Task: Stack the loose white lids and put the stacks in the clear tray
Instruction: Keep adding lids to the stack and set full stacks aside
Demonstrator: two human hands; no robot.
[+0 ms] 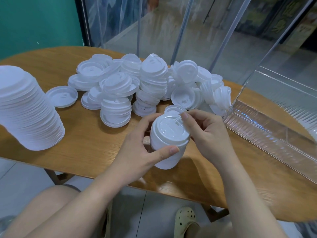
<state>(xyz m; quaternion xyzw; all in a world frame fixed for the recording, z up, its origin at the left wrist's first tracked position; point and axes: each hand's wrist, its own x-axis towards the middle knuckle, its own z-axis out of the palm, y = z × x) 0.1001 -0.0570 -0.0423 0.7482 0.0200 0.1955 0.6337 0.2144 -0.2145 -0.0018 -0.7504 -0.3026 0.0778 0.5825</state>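
- Left hand [137, 148] is wrapped around a short stack of white lids [167, 146], thumb across the front, fingers curled behind it, holding it tilted just above the table [96, 152].
- Right hand [209, 134] is up against the stack's top lid [171, 128], fingertips pinching at its far rim (looks like right at the little sip tab, hard to be sure).
- Just beyond both hands is the pile of loose lids [145, 83], a messy heap with a few short stacks mixed in.
- Off to the right of the right hand sits the clear tray [267, 134], near the pile's edge.
- Way left of the left hand there's a tall finished stack [29, 110], leaning on the table.
- One single lid [62, 96] lies upside down between that tall stack and the pile.
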